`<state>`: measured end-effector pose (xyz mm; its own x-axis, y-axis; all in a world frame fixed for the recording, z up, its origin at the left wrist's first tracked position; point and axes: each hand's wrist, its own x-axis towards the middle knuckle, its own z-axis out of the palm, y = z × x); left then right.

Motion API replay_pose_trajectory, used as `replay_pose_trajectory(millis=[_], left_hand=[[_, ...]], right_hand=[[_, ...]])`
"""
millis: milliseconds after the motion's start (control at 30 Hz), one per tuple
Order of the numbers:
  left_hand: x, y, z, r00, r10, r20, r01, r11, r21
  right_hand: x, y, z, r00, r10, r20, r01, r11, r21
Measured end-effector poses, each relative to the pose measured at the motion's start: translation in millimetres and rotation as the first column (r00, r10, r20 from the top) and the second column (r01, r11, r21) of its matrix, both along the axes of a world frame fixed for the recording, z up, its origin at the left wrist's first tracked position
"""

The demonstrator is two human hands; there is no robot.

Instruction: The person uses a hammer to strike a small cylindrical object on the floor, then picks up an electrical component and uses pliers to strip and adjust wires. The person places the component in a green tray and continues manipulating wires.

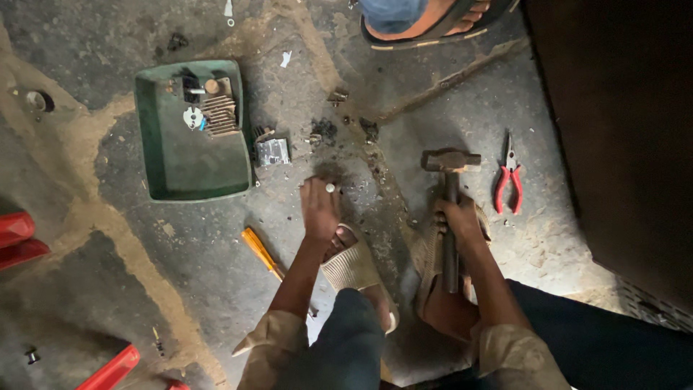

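On stained concrete floor, head view: right hand [459, 220] clenched around hammer [450, 209], head resting down; left hand [320, 208] pinching small round metal piece [330, 188] against the ground. Step judged: positioning for striking. Next calls for steady aim. Red pliers [509, 182] nearby, green tray [189, 155] apart.

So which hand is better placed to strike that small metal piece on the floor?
Probably the right hand: it already grips the hammer by its handle, head near the piece. The left hand is busy pinching that piece against the floor.
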<state>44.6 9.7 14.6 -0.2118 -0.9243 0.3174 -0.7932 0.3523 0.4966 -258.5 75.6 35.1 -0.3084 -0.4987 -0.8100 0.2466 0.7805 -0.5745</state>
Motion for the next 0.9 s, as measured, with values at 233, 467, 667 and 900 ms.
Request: replay_pose_trajectory(millis=[233, 467, 667, 900], left_hand=[[-2, 2, -11, 0.998, 0.05, -0.041, -0.049, 0.998, 0.029], [-7, -5, -14, 0.998, 0.054, 0.036, -0.053, 0.998, -0.016], [-13, -11, -5, 0.998, 0.052, 0.031, -0.053, 0.997, 0.055], [-21, -43, 19, 0.99, -0.01, 0.14, 0.029, 0.99, -0.135]], right_hand=[[-5, 0, -7, 1.0, -0.001, -0.011, 0.002, 0.999, 0.051], [-1, 16, -23, 0.93, 0.204, -0.307, -0.207, 0.978, 0.021], [40, -5, 62, 0.329, 0.387, -0.861, -0.745, 0.667, 0.014], [86, -52, 213, 0.678, 0.205, -0.706, -0.628, 0.66, -0.411]])
